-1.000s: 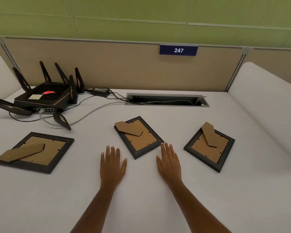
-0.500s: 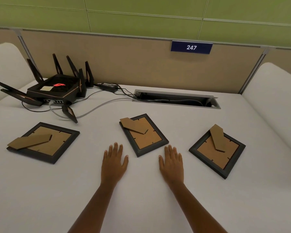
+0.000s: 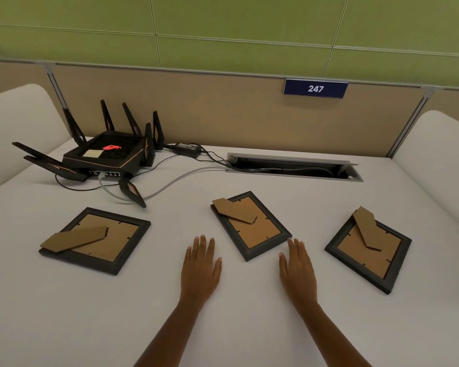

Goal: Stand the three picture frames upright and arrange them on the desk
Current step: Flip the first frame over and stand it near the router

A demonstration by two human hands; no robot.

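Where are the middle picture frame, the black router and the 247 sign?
middle picture frame (image 3: 260, 234): head view, on its brown backing board.
black router (image 3: 109, 153): head view, on its top face.
247 sign (image 3: 315, 88): head view, on the numerals.

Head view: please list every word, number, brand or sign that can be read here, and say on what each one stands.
"247": white digits on the blue plate fixed to the partition.
Red glowing logo on top of the router: a symbol only, no readable letters.
Pale sticker on the router: any print is too small to read.
Frame backs: no text is visible.
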